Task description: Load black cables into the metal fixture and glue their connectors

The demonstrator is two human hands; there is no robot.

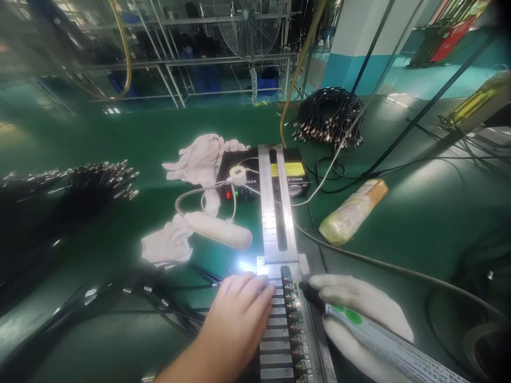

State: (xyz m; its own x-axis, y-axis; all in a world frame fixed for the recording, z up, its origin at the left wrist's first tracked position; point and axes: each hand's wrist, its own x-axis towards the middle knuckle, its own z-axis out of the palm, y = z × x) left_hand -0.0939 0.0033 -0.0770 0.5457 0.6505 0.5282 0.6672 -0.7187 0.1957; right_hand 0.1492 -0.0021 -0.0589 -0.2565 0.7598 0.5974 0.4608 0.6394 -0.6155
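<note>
My bare left hand (239,314) lies over the left side of a long slotted metal fixture (275,332), its fingers curled together at the upper slots. Whatever its fingertips press or pinch is hidden beneath them. On the other side, my right hand (367,303) wears a white glove and grips a thick white pen-like tube (383,335) with a green dot and a black tip. That tip sits close to the fixture's right edge. A row of small metal cable connectors (293,314) runs down the fixture. Black cables (179,314) lie left of my left hand.
Behind the fixture stands a black control box (243,191), with a white lamp (219,230) on a flexible neck before it. White gloves (203,151), a wrapped block (353,213) and a coiled cable bundle (329,114) rest on the green table. Another bundle (99,181) is at left.
</note>
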